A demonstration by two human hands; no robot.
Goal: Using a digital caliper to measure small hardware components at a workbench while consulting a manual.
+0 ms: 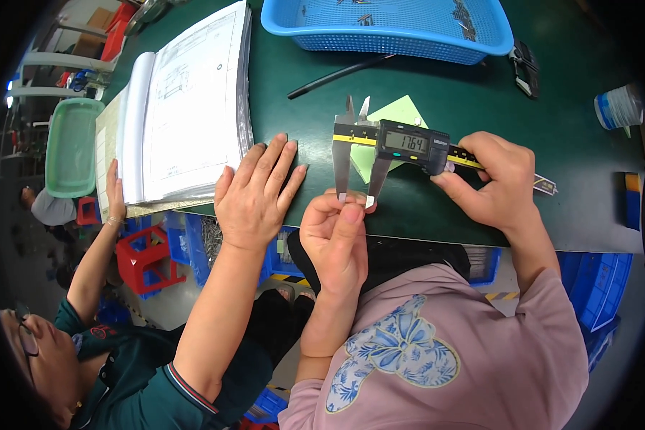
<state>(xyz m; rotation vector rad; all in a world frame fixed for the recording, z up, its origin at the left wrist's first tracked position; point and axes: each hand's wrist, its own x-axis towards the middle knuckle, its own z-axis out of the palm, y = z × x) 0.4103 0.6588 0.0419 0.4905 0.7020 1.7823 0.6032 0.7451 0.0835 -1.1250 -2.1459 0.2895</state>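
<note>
My right hand point(496, 180) grips the beam and slider of a black and yellow digital caliper point(403, 143) held just above the dark green table point(473, 100). Its screen is lit. My left hand point(335, 233) pinches a small pale part point(354, 201) between thumb and fingers, and the part sits between the tips of the caliper's two long jaws. A light green paper square point(403, 113) lies on the table under the caliper.
A co-worker in a dark green shirt sits at my left, one hand point(256, 188) flat on the table edge, the other point(113, 192) on a thick open binder of drawings point(190, 100). Blue mesh basket point(387, 29), black rod point(337, 75), green tray point(72, 147) and white cup point(616, 107) stand around.
</note>
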